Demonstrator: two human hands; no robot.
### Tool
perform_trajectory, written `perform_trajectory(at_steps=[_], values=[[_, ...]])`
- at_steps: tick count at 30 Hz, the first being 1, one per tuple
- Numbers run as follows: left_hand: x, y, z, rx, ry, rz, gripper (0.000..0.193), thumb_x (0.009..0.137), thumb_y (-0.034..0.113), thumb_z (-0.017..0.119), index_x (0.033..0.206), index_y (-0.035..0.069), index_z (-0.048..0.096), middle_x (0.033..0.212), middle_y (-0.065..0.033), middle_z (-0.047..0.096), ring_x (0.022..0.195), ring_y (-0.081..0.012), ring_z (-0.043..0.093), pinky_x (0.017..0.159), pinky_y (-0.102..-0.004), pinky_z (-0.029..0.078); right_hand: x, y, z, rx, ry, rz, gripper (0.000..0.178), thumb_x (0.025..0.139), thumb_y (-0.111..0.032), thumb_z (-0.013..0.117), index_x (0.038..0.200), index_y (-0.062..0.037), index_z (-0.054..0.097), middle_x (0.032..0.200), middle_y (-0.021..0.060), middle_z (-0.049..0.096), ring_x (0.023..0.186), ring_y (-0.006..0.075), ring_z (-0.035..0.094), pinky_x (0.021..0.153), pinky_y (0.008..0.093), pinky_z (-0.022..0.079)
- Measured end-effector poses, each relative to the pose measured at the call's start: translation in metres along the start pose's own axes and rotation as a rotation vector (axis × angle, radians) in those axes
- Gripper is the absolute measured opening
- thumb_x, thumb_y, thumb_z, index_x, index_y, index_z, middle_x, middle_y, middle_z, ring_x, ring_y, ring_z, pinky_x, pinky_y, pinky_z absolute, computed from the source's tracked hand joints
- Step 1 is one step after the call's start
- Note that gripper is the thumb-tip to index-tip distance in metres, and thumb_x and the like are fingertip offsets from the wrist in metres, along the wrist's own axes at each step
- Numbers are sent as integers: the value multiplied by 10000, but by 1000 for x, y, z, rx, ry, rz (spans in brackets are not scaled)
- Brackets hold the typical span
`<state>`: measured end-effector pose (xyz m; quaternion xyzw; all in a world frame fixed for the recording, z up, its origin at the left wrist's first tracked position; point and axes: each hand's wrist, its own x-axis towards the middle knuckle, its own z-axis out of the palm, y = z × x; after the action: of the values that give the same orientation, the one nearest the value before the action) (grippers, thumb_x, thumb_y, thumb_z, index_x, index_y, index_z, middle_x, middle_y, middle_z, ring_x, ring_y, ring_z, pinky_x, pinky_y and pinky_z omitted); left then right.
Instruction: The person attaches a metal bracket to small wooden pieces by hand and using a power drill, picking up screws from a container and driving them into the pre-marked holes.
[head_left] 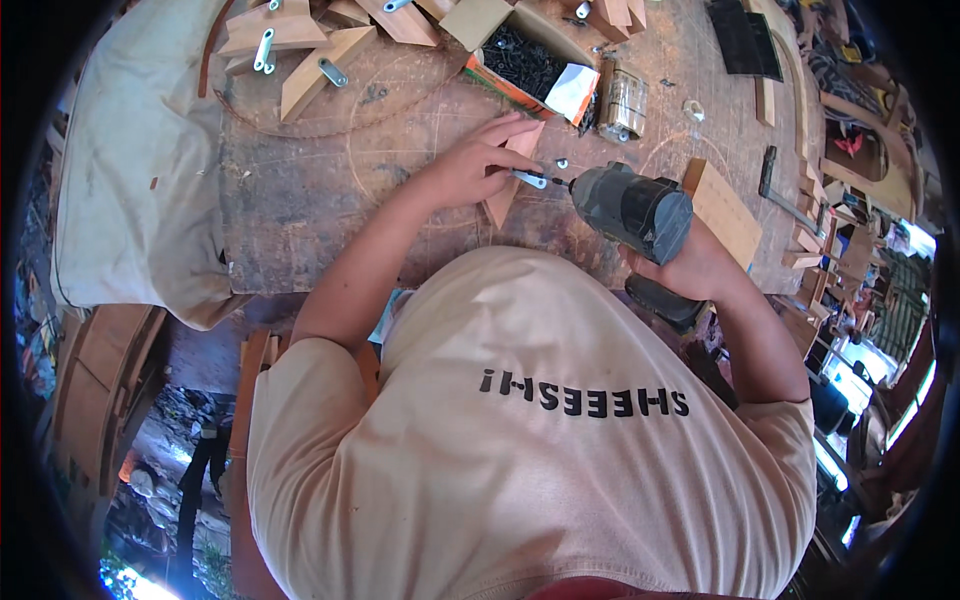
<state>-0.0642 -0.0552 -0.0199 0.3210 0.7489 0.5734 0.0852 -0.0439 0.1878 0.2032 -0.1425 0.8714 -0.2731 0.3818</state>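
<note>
In my right hand [690, 265] is a dark cordless drill [630, 205], gripped by its handle and pointing left. Its thin black bit meets a small pale metal bracket [530, 180]. The bracket lies on a slim reddish wood piece [498, 208] on the worn table. My left hand [478, 165] is closed over that piece, its fingers across the far part and its thumb near the bracket and bit tip. The fingers partly hide the wood. Just beyond the bit lies a small loose metal part [562, 163].
An open carton of black screws [520, 65] stands beyond my hands, beside a clear-wrapped bundle [624, 105]. Wood pieces with brackets [325, 75] lie at the far left. A wood block [722, 205] rests right of the drill, near a metal clamp bar [785, 200]. Pale cloth [140, 170] drapes the left edge.
</note>
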Motion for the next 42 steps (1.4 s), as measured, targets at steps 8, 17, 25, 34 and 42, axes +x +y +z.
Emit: perform_trajectory(at_steps=[8, 17, 25, 34, 42], values=[[-2, -4, 2, 34, 32, 24, 423, 730, -26, 595, 1061, 194, 738, 1450, -92, 446, 1381, -317, 343, 1150, -405, 274, 2, -1, 2, -14, -5, -4, 413, 746, -110, 693, 1127, -10, 569, 1036, 188, 615, 959, 333, 598, 864, 387, 489], [-4, -3, 2, -28, 16, 12, 449, 717, -78, 560, 1078, 135, 719, 1483, -116, 403, 1407, -322, 308, 1168, -419, 228, 2, 0, 5, -35, -15, -35, 413, 752, -126, 707, 1123, -7, 569, 1058, 183, 617, 979, 352, 596, 875, 399, 487], [-4, -4, 2, -35, 21, 9, 445, 713, -90, 559, 1072, 122, 716, 1483, -128, 402, 1398, -312, 330, 1153, -400, 258, 3, -4, 3, -29, -28, 16, 432, 749, -125, 712, 1137, -1, 569, 1068, 189, 619, 994, 351, 596, 893, 395, 483], [-4, -5, 2, -19, 31, 21, 508, 703, -109, 539, 1126, 125, 696, 1467, -132, 420, 1388, -310, 347, 1139, -388, 282, 13, -13, -14, -6, -133, 188, 449, 773, -157, 718, 1159, 3, 555, 1075, 192, 621, 992, 353, 598, 885, 401, 482], [34, 92, -18, -182, 312, 403, 762, 794, 536, 696, 1338, 34, 512, 1365, -160, 508, 1290, -329, 456, 1062, -424, 366, 20, 8, -22, -178, -254, 21, 427, 719, -141, 748, 1091, -17, 577, 1065, 171, 617, 992, 338, 603, 865, 403, 483]])
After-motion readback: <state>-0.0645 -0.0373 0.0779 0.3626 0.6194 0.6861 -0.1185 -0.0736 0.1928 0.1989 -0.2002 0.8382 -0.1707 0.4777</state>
